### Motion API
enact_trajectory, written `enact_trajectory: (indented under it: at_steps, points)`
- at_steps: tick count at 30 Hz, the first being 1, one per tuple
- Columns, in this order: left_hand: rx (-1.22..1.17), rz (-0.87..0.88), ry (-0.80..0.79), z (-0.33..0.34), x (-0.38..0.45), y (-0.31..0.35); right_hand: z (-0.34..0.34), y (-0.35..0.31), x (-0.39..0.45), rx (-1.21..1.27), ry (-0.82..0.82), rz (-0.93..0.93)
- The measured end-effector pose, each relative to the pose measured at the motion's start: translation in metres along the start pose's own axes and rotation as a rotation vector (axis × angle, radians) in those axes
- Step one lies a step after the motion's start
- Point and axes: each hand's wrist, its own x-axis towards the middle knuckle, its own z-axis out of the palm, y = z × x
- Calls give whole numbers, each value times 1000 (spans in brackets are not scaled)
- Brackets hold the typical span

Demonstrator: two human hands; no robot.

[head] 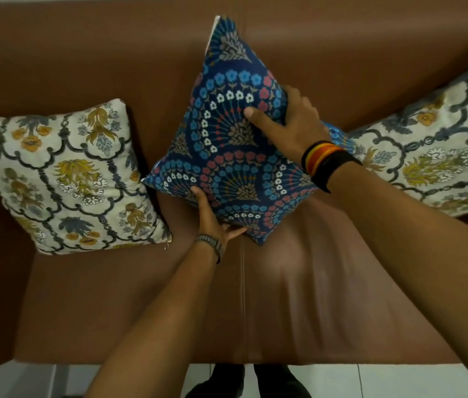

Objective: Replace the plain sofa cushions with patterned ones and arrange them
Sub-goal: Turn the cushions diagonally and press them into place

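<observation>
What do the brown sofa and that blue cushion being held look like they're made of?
The sofa looks like leather or a faux version: smooth brown, with a soft sheen and stitched seams. Which one, I cannot tell. The blue cushion looks like matte printed woven fabric, probably cotton; it dents softly under the right hand and left hand.

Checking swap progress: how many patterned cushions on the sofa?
3. Cream floral cushion at the sofa's left end, blue cushion in the middle held by both hands, another cream one at right, partly cut off. More may sit off-frame.
</observation>
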Motion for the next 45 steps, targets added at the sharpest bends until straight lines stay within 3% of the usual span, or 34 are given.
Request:
enact_trajectory:
  at_steps: [7, 13, 15, 18, 19, 21, 23, 25, 29, 33, 39, 45]
  points:
    - [177, 152, -19, -15, -1, 13, 5, 14, -5, 53, 53, -8]
    - [336, 2, -102, -39, -19, 43, 12, 5, -19, 70, 168, 21]
    - [394, 53, 18, -72, -22, 52, 29, -19, -37, -14, 330, -47]
    - [408, 204, 229, -148, -41, 74, 83, -76, -81, -47, 515, -295]
    - [394, 295, 307, -179, -48, 90, 110, -98, -92, -18, 488, -331]
    - [365, 476, 489, -235, -60, 135, 166, -143, -105, 52, 275, -268]
    - [376, 590, 595, -280, -64, 189, 215, -175, -103, 174, -55, 10]
    - [477, 525, 568, -314, -49, 239, 254, -194, -90, 336, -281, 326]
    - [650, 235, 347, -343, 2, 304, 297, -192, -69, 438, -246, 505]
    - [674, 231, 234, -338, 0, 296, 309, -200, -75, 462, -174, 476]
    - [266, 82, 163, -357, -21, 235, 286, -260, -60, 341, -144, 48]
    - [40, 128, 129, -313, -15, 232, 271, -294, -34, 144, -189, -58]
